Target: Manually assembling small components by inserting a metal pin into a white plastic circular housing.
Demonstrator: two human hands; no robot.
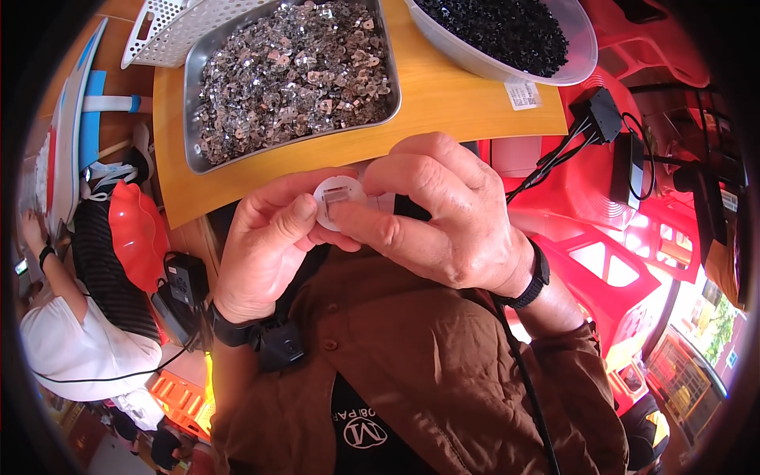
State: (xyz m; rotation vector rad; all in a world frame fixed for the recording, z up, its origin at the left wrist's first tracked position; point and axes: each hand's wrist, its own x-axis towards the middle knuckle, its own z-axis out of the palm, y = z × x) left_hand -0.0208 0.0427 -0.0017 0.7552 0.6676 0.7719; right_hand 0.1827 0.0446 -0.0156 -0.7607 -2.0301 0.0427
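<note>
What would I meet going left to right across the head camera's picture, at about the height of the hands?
Red wavy-edged dish → left hand → small round white piece → right hand → black wristband → red plastic stool.

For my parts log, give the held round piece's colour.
The round piece is mainly white, in the head view.

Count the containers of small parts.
2: a metal tray of metal pieces, upper left, and a plastic bowl of black pieces, upper right. I cannot see inside the white basket; more may be hidden.
</note>
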